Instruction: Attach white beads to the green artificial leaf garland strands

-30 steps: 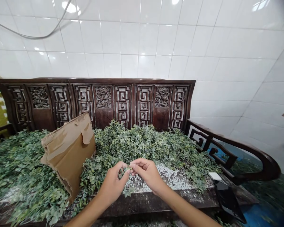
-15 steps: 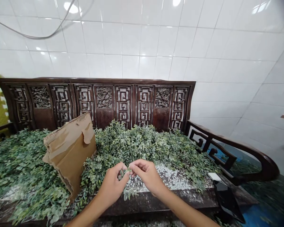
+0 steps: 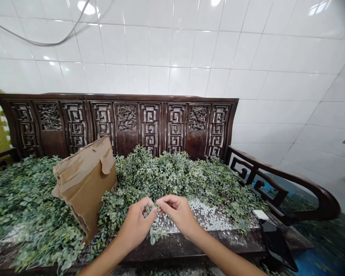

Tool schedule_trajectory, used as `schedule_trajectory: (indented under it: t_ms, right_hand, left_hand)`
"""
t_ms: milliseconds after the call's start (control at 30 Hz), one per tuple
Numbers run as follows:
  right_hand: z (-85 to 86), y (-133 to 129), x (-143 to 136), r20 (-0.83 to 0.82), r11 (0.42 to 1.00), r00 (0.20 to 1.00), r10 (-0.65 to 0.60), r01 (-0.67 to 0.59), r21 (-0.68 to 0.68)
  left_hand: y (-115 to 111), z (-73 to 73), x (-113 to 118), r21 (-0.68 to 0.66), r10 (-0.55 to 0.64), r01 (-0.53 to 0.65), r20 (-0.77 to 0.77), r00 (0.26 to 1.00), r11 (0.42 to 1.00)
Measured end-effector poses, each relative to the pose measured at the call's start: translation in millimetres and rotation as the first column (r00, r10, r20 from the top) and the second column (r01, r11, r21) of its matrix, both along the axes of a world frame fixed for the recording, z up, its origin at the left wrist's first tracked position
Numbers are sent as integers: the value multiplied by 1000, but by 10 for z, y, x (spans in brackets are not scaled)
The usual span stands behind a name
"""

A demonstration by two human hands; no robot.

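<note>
My left hand [image 3: 138,219] is closed around a leafy green sprig [image 3: 153,234], whose lower leaves hang beneath the fingers. Thumb and forefinger of my right hand [image 3: 176,211] pinch at the sprig's upper end, against the left fingertips; what exactly lies between them is too small to make out. Both hands are above the front of a dark wooden bench. Small white pieces [image 3: 209,216] lie scattered on the seat just behind and right of them. A large heap of similar leafy sprigs [image 3: 172,172] fills the seat behind the hands.
A torn cardboard sheet [image 3: 89,184] stands upright in the greenery, left of my hands. More sprigs [image 3: 20,199] spread beyond it. On the right seat end lie a black phone-like device [image 3: 277,243] and a small white object [image 3: 260,214], beside the carved armrest [image 3: 313,195]. The carved backrest [image 3: 126,119] closes off the rear.
Both hands stay nearly in place, fingertips together at the sprig. The hanging leaves have shifted very slightly. The surroundings look the same.
</note>
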State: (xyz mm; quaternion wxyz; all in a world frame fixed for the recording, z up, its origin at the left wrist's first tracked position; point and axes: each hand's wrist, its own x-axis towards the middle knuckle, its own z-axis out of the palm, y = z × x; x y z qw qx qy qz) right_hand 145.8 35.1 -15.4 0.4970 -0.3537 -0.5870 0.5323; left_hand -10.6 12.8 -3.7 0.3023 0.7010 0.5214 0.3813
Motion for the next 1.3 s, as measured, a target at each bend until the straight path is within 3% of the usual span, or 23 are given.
schedule_trajectory:
  t_ms: [600,1100,1233,1267,1300]
  right_hand:
    - [-1,-53,36,8,997,997,75,-75,26]
    - [77,-67,76,147,990,983,108,-119,69]
    - [-132,136,178,299,981,945,135,-170,95]
    - [-240,202,226,400,983,915,60,-124,135]
    - [-365,261,283,571,977,820,-29,-98,190]
  left_hand:
    - [-117,83,23,-29,-15,15,28,999,999]
    - [-122,16,-3,-19,-23,22,-40,999,1000]
    - [-110,-48,-3,-7,-23,22,-104,994,1000]
    - [-104,-62,0,-1,-15,15,-116,993,1000]
    - [-96,-74,4,6,-8,9,-119,993,1000]
